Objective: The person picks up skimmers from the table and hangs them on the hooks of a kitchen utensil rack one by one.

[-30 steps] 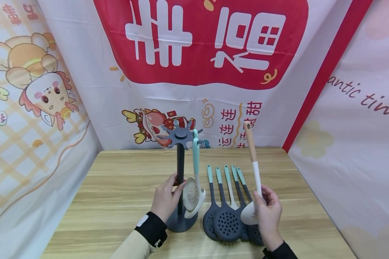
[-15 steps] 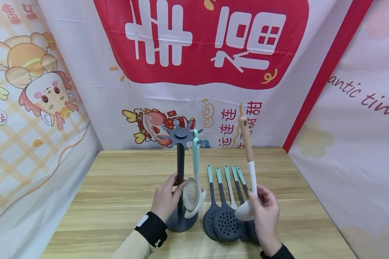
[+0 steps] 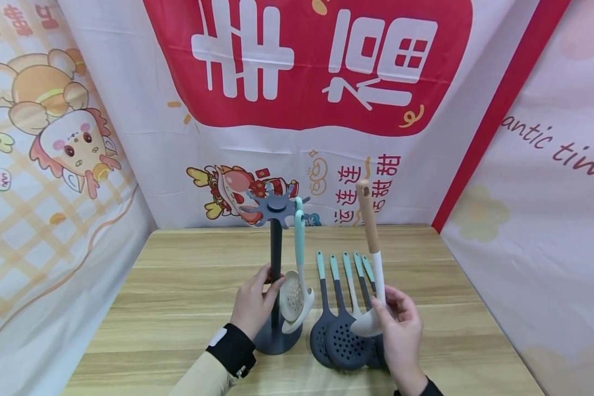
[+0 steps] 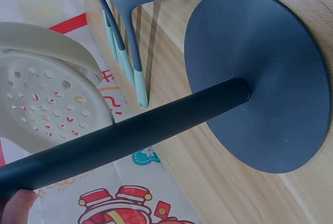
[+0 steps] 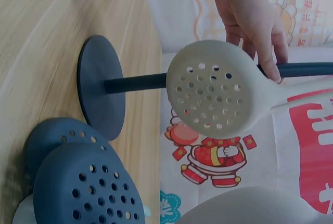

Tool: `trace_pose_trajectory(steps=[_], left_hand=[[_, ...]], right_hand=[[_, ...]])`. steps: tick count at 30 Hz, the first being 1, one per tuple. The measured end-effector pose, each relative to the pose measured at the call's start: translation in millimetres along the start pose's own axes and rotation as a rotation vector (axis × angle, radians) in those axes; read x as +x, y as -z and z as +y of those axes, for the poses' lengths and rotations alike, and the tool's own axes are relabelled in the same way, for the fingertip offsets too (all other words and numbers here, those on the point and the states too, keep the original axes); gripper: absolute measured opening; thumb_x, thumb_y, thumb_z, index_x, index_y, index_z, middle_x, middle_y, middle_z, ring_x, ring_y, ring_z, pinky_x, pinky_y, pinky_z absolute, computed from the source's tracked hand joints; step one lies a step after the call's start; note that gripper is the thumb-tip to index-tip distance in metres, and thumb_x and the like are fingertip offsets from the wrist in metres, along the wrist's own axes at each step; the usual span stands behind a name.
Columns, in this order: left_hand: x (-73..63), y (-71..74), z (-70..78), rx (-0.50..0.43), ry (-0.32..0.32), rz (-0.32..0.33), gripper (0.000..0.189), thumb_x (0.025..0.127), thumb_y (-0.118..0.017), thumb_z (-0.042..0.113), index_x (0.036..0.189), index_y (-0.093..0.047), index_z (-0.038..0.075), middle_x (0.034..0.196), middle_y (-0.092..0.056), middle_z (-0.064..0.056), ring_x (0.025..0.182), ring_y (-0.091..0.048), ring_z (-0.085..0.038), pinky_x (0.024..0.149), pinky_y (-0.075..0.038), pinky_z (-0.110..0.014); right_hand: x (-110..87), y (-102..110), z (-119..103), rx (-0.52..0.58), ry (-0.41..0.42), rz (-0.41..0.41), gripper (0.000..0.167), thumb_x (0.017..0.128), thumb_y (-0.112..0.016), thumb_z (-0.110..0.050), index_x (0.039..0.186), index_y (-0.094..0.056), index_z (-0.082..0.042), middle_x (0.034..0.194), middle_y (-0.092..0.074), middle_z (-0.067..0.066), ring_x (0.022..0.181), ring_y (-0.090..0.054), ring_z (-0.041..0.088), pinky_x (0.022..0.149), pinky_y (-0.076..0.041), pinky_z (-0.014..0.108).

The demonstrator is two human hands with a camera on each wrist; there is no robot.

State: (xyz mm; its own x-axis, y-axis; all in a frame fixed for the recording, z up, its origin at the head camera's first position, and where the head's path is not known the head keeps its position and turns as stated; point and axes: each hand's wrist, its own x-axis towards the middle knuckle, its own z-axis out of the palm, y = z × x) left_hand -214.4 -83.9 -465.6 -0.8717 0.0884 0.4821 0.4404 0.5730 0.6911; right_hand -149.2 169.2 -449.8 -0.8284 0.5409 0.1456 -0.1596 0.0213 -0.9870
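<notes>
My left hand (image 3: pixel 254 302) grips the pole of a dark utensil stand (image 3: pixel 275 247), whose round base (image 4: pixel 260 83) rests on the table. From the prongs at its top hang a cream skimmer (image 5: pixel 208 89) and a second cream utensil (image 3: pixel 303 314) with mint handles. Between thumb and fingers, my right hand (image 3: pixel 402 335) pinches a white ladle (image 3: pixel 379 278) low on its white neck. The ladle's wooden handle (image 3: pixel 368 220) points upward, and its bowl overlaps the dark utensils in the head view.
Right of the stand lies a row of several mint-handled utensils on the wooden table (image 3: pixel 193 297), including a dark skimmer (image 3: pixel 347 344). Behind the table hangs a printed cloth backdrop (image 3: pixel 178 154), with more cloth on both sides.
My right hand has carried the ladle leftward, toward the stand. My left hand keeps its grip on the pole, and the hanging utensils stay put.
</notes>
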Motion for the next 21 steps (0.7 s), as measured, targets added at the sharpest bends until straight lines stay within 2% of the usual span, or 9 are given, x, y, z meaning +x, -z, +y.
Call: trace_pose_trajectory(steps=[7,21], left_hand=[[0.7,-0.1,0.2,0.001,-0.004,0.003,0.016,0.097,-0.065,0.019,0.110,-0.061,0.012,0.097,-0.072,-0.005,0.095,-0.072,-0.024,0.071,-0.063,-0.032],[0.5,0.0,-0.2,0.005,0.011,-0.001,0.016,0.096,-0.065,0.019,0.110,-0.061,0.012,0.098,-0.073,-0.005,0.095,-0.072,-0.024,0.070,-0.063,-0.032]], right_hand=[[-8.3,-4.6,-7.3,0.042,0.004,-0.012,0.029,0.081,-0.070,0.014,0.109,-0.062,0.009,0.091,-0.067,-0.005,0.088,-0.064,0.008,0.083,-0.055,0.012],[-33.1,-7.7,-26.4,0.010,-0.050,-0.072,0.033,0.080,-0.073,0.011,0.111,-0.062,0.005,0.095,-0.066,-0.006,0.092,-0.062,0.008,0.083,-0.052,0.012]])
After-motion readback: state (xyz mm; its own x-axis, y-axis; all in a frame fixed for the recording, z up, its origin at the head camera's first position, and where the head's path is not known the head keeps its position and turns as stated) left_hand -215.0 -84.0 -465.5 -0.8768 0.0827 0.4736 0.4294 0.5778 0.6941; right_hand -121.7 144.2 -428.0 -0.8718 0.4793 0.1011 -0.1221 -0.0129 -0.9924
